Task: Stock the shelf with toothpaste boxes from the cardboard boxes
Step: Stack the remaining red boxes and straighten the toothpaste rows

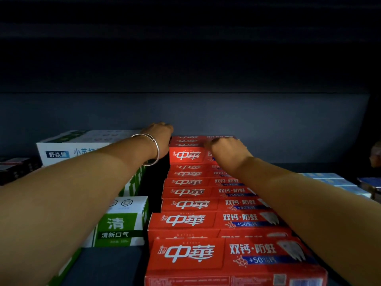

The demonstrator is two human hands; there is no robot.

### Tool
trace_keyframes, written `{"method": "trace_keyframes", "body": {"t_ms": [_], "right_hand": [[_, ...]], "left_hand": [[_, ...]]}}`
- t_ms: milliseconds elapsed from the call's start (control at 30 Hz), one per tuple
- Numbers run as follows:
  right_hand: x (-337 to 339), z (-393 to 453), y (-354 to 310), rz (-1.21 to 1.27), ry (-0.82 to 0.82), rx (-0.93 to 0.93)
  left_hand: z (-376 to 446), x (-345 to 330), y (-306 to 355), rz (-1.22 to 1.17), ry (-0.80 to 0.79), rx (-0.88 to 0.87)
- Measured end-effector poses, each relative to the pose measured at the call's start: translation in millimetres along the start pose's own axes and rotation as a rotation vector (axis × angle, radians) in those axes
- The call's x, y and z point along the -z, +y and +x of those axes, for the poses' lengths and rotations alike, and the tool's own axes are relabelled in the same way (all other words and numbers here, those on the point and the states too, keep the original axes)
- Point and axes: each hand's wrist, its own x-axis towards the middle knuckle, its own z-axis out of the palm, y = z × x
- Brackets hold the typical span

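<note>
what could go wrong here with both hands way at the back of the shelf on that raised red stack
1. The left hand and right hand work the raised back stack of red toothpaste boxes; a shove could tip it onto the red rows in front.
2. The forearms pass low over those rows and could drag them askew.
3. The left wrist's bracelet could snag the neighbouring white and green boxes.

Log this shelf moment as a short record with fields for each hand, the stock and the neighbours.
left hand: reaches to the back, at the left end of the rearmost red boxes; fingers hidden
right hand: rests on top of the rearmost red boxes
red toothpaste boxes: one row running front to back, raised at the rear
green-and-white boxes: left of the red row
bracelet: on the left wrist
</note>
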Motion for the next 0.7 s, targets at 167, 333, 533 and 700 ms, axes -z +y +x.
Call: {"method": "trace_keyframes", "body": {"t_ms": [167, 333, 533, 700], "right_hand": [[-3, 2, -1, 0.032, -0.009, -0.015], [3, -4, -4, 0.080, -0.072, -0.063], [30, -41, -6, 0.125, -0.085, -0.118], [65, -114, -7, 0.135, -0.040, -0.101]], "left_hand": [[-5, -2, 1, -0.036, -0.014, -0.020], [-18, 2, 9, -0.046, -0.037, -0.042], [-48, 20, 31, -0.103, -0.018, -0.097], [-109, 36, 75, -0.133, 0.005, -0.192]]}}
